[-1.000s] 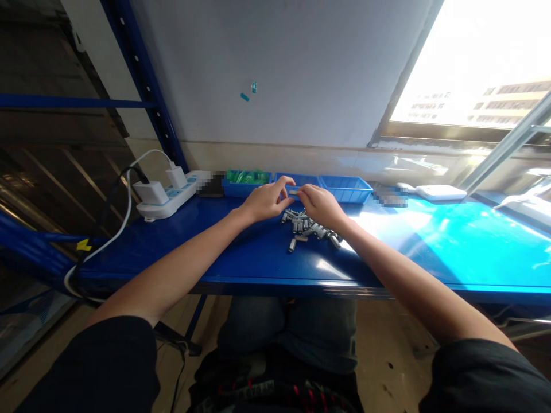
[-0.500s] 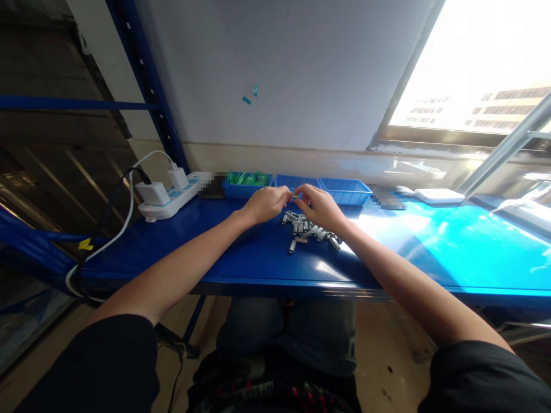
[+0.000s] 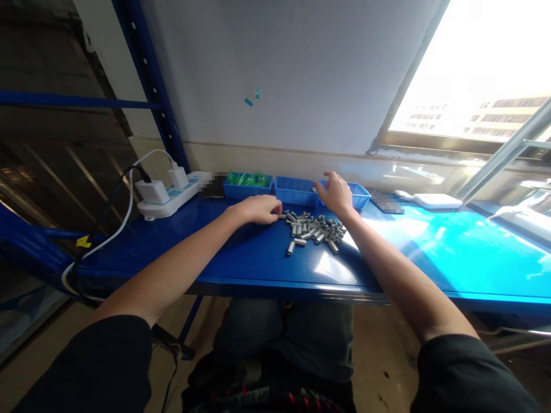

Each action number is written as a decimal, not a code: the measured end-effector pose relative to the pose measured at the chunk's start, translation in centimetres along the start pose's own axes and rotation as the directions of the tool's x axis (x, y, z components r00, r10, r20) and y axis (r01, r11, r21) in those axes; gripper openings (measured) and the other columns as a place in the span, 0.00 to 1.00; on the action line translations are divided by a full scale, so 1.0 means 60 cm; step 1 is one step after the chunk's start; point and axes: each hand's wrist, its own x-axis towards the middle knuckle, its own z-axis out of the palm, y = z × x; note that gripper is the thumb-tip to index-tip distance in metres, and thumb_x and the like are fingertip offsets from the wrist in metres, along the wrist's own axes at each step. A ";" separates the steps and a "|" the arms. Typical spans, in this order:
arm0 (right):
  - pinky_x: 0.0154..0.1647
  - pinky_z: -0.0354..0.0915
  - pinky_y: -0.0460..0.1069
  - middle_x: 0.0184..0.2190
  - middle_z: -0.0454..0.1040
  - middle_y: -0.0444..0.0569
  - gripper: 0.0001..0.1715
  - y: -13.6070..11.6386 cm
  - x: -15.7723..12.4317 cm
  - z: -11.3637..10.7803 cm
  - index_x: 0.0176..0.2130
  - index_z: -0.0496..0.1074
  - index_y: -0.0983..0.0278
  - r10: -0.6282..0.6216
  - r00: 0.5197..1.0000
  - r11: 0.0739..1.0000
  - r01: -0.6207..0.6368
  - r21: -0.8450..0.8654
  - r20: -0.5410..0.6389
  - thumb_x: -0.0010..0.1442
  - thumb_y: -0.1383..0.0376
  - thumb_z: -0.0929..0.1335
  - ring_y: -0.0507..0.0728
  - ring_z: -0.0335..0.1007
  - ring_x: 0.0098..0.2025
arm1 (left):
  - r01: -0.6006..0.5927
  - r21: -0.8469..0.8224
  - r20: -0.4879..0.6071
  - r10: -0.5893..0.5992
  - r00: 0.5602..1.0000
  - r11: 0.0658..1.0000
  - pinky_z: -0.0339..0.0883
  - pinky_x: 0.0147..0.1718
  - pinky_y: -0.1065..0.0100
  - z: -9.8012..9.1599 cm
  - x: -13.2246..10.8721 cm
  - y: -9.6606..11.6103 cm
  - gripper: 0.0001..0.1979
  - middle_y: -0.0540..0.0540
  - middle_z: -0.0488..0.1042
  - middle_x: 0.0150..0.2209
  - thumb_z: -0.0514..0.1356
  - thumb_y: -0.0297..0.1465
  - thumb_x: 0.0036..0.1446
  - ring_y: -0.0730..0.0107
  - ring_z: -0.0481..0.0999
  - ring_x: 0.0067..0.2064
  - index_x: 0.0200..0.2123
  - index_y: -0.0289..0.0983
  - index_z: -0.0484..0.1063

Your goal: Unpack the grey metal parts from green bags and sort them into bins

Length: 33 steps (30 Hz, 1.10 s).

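Observation:
A loose pile of short silver hex standoffs (image 3: 318,229) lies on the blue table. At the pile's left edge is my left hand (image 3: 260,209), its fingers closed around one end of a standoff (image 3: 282,216). My right hand (image 3: 336,193) is raised over the blue bins, thumb and fingers apart. Just left of its thumb, a small shiny metal piece (image 3: 314,189) shows against the middle bin (image 3: 297,198); whether it touches the thumb I cannot tell. Part of the right-hand bin (image 3: 360,196) is hidden behind this hand.
Green plastic packaging (image 3: 252,179) fills the left bin (image 3: 247,191). Further left, a white power strip (image 3: 166,205) carries plugs and cables. A white flat device (image 3: 437,201) lies at the back right. The table's front edge (image 3: 275,287) runs before my lap.
My hands were together above the pile, with a small metal piece between them. The left has dropped to the pile's left edge; the right has moved up and right over the bins and opened.

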 end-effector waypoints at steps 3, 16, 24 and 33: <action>0.40 0.62 0.54 0.34 0.76 0.54 0.23 0.003 -0.004 -0.007 0.49 0.71 0.66 -0.011 1.000 0.999 0.011 0.034 0.016 0.61 0.55 0.64 0.63 0.70 0.39 | 0.003 -0.017 -0.032 -0.003 0.999 1.000 0.61 0.31 0.70 0.007 0.002 -0.002 0.15 0.45 0.76 0.44 0.57 0.42 0.54 0.62 0.75 0.40 0.41 0.42 0.74; 0.33 0.58 0.47 0.31 0.74 0.46 0.16 -0.080 -0.062 -0.027 0.46 0.72 0.62 -0.368 0.878 0.927 0.323 0.190 0.305 0.58 0.59 0.67 0.55 0.69 0.33 | -0.068 -0.139 -0.281 0.027 0.959 0.988 0.65 0.41 0.67 0.030 0.025 -0.004 0.14 0.42 0.77 0.44 0.50 0.35 0.63 0.61 0.76 0.44 0.42 0.37 0.72; 0.34 0.58 0.47 0.35 0.75 0.48 0.11 -0.084 -0.071 -0.022 0.43 0.70 0.61 -0.364 0.882 0.930 0.329 0.163 0.299 0.60 0.62 0.66 0.57 0.69 0.36 | -0.191 -0.171 -0.335 0.125 0.934 0.966 0.63 0.35 0.68 0.035 0.027 -0.001 0.18 0.43 0.77 0.33 0.46 0.35 0.65 0.65 0.75 0.35 0.33 0.35 0.73; 0.38 0.60 0.49 0.38 0.76 0.53 0.11 -0.086 -0.069 -0.020 0.41 0.68 0.62 -0.309 0.903 0.949 0.273 0.157 0.299 0.66 0.61 0.59 0.60 0.71 0.41 | -0.239 -0.256 -0.401 0.122 0.908 0.936 0.64 0.33 0.69 0.032 0.021 0.008 0.15 0.46 0.77 0.32 0.53 0.38 0.62 0.67 0.75 0.33 0.45 0.36 0.72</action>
